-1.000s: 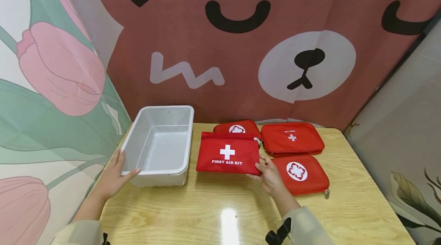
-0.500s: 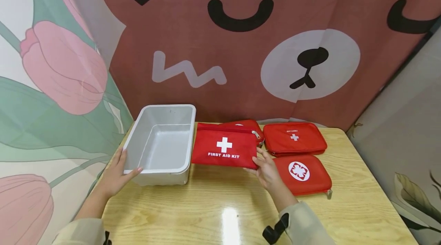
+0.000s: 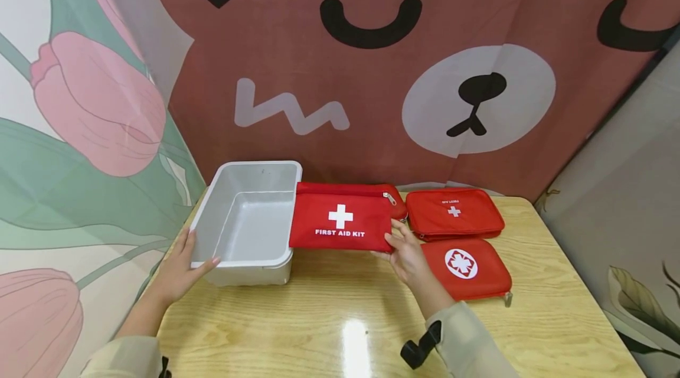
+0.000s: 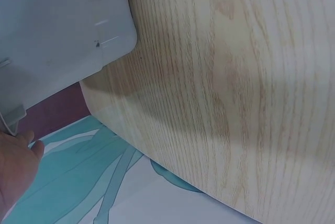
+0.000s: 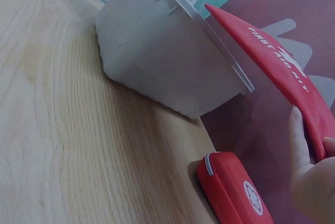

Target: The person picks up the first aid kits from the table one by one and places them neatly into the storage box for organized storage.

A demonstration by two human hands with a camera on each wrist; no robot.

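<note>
My right hand pinches the lower right corner of a flat red first aid pouch, thumb on top and fingers beneath. The pouch is raised off the table, its left edge overlapping the right rim of a grey plastic bin in the head view. In the right wrist view the pouch tilts above the bin's wall. At the bin's near left corner my left hand rests on the rim, thumb and fingers spread. Nothing lies inside the bin.
Right of the bin are a red first aid case at the back and another red case nearer me. A third case is mostly hidden behind the pouch. A printed curtain stands behind the wooden table.
My right hand has carried the pouch left and slightly up, from over the table to the bin's right rim. The left hand stays on the bin.
</note>
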